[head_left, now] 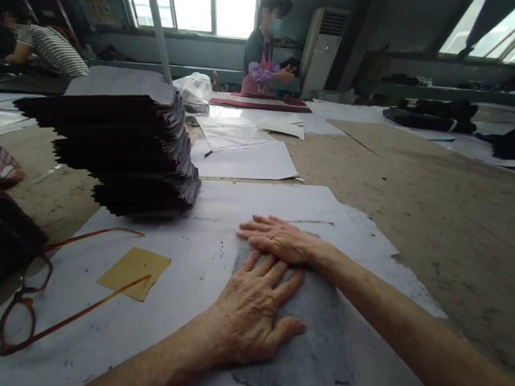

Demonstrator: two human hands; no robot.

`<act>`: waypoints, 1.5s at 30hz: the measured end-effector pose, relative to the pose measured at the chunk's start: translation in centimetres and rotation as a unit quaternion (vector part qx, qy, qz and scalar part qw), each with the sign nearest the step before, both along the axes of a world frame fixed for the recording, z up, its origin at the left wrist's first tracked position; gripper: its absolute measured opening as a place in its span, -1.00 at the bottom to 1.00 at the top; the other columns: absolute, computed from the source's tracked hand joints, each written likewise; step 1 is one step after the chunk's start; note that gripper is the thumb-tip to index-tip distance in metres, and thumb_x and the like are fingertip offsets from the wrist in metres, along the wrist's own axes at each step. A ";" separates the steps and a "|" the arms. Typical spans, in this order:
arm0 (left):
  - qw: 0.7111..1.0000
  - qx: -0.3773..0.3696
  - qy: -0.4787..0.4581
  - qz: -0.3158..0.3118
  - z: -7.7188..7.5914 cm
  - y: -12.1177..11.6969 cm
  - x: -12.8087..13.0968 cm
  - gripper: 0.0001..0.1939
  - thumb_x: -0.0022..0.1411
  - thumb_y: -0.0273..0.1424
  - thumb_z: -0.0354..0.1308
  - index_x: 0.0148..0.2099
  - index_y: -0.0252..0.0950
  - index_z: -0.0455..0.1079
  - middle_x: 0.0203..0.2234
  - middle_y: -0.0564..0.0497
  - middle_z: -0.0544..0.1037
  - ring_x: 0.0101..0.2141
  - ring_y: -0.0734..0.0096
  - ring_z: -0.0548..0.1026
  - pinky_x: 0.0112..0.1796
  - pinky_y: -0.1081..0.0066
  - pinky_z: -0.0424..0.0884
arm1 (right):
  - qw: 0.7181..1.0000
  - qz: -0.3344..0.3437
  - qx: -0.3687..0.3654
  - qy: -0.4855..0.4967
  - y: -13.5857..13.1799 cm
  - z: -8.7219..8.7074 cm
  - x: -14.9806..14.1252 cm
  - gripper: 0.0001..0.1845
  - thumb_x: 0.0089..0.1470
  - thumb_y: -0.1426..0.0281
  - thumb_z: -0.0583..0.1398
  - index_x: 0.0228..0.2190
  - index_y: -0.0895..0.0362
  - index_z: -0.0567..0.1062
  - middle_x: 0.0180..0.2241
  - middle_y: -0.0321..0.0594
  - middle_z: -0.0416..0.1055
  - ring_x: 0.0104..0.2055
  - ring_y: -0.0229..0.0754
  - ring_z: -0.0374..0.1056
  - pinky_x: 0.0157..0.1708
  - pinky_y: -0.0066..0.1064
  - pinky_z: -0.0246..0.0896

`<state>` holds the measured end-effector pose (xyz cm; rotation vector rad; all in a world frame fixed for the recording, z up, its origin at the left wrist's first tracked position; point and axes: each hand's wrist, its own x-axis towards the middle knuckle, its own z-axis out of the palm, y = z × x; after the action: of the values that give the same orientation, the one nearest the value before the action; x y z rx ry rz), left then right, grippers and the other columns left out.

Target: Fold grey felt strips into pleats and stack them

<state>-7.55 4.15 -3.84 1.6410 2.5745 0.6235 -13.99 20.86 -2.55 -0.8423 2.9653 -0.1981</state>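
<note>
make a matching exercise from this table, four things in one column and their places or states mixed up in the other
Things
1. Brown-orange framed glasses
2. Small, flat yellow piece
3. Tall stack of dark maroon layers
4. Flat grey felt-like piece

Places and states
A. Crossed by one slim arm of another item
B. Beneath the left hand and the right hand
C. Topped by a pale grey surface
D. Lying with both arms unfolded

Right pairs: 1-D, 2-A, 3-C, 4-B
</note>
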 end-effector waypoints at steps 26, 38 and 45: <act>0.998 -0.060 0.002 0.005 -0.1 0.2 0.2 -0.34 0.20 0.00 -0.18 0.27 -0.18 -0.05 0.24 -0.12 -0.02 0.22 0.06 -0.10 0.15 -0.01 -0.16 | 0.782 -0.372 -0.478 -0.144 4.1 -0.2 7.0 -0.57 -0.17 0.16 0.18 -0.28 0.18 0.45 -0.31 -0.16 0.48 -0.29 -0.11 0.39 -0.33 -0.33 0.30; 0.998 0.060 -0.014 0.027 -1.3 -0.4 -0.5 -0.30 0.17 -0.04 -0.04 0.28 -0.11 -0.12 0.27 -0.11 -0.16 0.24 0.07 -0.18 0.16 -0.02 -0.18 | 0.614 -0.364 -0.662 -0.231 2.5 0.1 9.7 -0.54 -0.42 0.51 0.33 -0.31 0.15 0.49 -0.42 -0.28 0.51 -0.42 -0.13 0.40 -0.39 -0.32 0.32; 0.780 0.428 -0.393 0.234 -1.1 -0.6 -3.1 -0.24 -0.02 -0.26 0.25 0.18 -0.25 -0.01 0.12 -0.21 0.22 0.05 0.11 0.28 0.02 0.11 0.25 | 0.584 -0.332 -0.727 -0.143 2.4 0.0 9.5 -0.53 -0.46 0.51 0.35 -0.34 0.10 0.51 -0.38 -0.32 0.50 -0.40 -0.18 0.39 -0.39 -0.36 0.32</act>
<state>-10.68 3.58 -4.89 0.4354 2.0448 2.1739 -4.50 23.24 -2.59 0.4921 1.9707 -2.5686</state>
